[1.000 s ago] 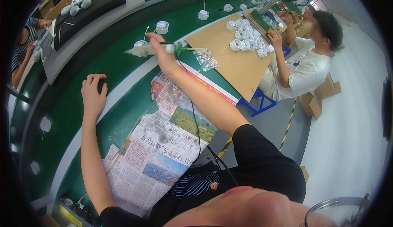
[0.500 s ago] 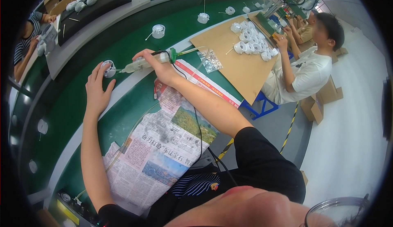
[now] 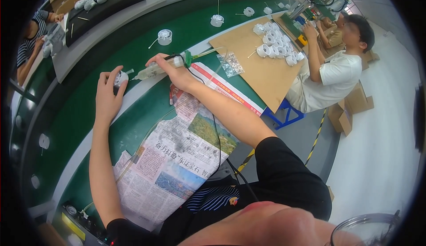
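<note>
My left hand (image 3: 109, 89) is closed round a small white round plastic housing (image 3: 120, 78), tilted at the edge of the green belt. A short pale stub sticks out of the housing toward the right. In my right hand (image 3: 172, 71) is a clear dispensing syringe (image 3: 153, 71) with a green cap and a tube, held almost level. Its narrow tip points left, close beside the housing; whether they touch I cannot tell. A worn newspaper (image 3: 166, 157) lies under my forearms on the green bench.
White housings with thin leads, one (image 3: 164, 37) nearest, ride on the green belt (image 3: 133, 46). A brown board (image 3: 248, 79) bears several more housings (image 3: 275, 46). Beside it lies a clear bag of small metal pieces (image 3: 231, 65). A black dispenser box (image 3: 75, 224) stands lower left; a co-worker (image 3: 339, 70) sits right.
My left hand has tipped the housing, so its stub now shows on the right. The syringe has barely shifted. Housings on the belt have slid a little left.
</note>
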`<state>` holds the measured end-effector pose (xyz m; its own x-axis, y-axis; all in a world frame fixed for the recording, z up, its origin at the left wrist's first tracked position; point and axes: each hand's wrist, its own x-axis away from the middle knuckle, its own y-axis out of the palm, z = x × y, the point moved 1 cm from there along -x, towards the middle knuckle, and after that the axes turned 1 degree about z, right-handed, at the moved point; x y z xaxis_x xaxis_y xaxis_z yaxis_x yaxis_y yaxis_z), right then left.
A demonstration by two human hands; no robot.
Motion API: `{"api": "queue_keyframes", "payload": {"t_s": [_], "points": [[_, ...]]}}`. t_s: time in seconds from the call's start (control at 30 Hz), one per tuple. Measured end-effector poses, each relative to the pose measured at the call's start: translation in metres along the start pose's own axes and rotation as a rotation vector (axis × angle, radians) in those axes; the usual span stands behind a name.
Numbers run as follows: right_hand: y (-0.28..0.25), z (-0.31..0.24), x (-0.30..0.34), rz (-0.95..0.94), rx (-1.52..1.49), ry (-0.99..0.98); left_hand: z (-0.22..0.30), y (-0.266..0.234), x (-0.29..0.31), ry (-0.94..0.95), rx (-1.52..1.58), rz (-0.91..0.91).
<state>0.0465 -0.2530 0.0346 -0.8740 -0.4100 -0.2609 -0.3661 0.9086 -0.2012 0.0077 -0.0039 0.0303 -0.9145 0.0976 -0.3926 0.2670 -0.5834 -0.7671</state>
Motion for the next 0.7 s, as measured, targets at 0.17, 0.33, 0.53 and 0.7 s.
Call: {"api": "queue_keyframes", "payload": {"t_s": [0.17, 0.33, 0.53, 0.7], "points": [[-0.002, 0.009, 0.0, 0.026, -0.282, 0.051, -0.001, -0.001, 0.0, -0.09, 0.146, -0.065], [0.008, 0.018, -0.003, -0.025, -0.593, 0.139, 0.009, -0.007, 0.007, 0.111, 0.217, -0.006], [0.002, 0.012, -0.002, 0.053, -0.29, 0.09, -0.001, -0.006, 0.0, 0.17, 0.258, -0.067], [0.008, 0.009, -0.003, 0.021, -0.204, 0.038, -0.014, 0.007, 0.006, 0.095, 0.302, -0.114]]}}
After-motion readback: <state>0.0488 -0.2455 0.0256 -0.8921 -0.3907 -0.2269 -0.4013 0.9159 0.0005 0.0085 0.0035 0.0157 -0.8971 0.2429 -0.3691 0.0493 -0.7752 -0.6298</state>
